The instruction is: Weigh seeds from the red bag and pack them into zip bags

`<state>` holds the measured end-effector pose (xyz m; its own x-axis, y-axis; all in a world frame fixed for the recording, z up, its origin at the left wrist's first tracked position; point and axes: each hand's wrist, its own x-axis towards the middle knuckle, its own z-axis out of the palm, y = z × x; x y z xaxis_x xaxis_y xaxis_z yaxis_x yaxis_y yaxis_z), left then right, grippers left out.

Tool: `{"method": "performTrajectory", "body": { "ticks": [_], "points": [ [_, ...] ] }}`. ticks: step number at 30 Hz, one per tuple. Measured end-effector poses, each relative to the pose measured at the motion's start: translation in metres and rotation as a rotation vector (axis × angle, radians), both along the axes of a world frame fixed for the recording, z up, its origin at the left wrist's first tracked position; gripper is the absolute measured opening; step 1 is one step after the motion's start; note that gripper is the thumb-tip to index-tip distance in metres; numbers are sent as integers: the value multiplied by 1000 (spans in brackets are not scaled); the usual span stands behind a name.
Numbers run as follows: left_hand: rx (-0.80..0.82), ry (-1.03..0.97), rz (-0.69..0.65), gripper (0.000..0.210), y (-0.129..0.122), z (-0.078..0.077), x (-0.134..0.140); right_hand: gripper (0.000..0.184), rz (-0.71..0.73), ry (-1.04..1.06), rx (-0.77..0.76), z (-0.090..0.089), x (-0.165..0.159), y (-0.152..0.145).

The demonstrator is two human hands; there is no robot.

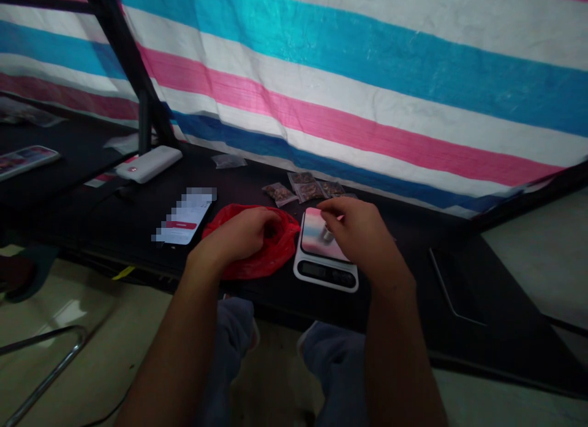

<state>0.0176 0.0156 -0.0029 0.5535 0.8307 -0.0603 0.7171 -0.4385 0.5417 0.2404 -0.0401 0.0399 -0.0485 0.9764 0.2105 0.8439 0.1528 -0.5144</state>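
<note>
A red plastic bag (257, 269) lies open on the black table. My left hand (243, 231) reaches into its mouth with curled fingers; the fingertips and whatever they hold are hidden. To the right sits a white digital kitchen scale (301, 269) with a shiny, mirror-like plate. Over that plate, my right hand (356, 231) is closed in a pinch. A small silvery-white object (327, 233) shows just under its fingers, too blurred to name. Behind the scale lie several small clear bags of brown dried bits (309, 191), one partly behind my right hand.
Left of the red bag lies a lit phone (184, 222), and beyond it a white power bank (154, 163). A dark flat device (454, 286) rests at the right. An upright striped plastic sheet (321, 96) borders the table's back; a black frame post (133, 59) stands left.
</note>
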Motion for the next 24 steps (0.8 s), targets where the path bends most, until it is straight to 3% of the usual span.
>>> {"method": "performTrajectory", "body": {
  "ticks": [4,6,11,17,24],
  "points": [
    [14,19,49,59,3,4,-8,31,311,5,-11,-17,-42,7],
    [6,18,35,50,4,3,-12,32,367,-67,-78,-27,-60,10],
    [-38,19,24,53,3,-3,-19,29,271,-240,-234,-42,-71,13],
    [-80,45,48,70,1,-2,-17,21,201,-249,-286,-42,-66,12],
    [-126,0,53,67,-2,-4,-12,32,246,-178,-134,-42,-77,24]
  ]
}}
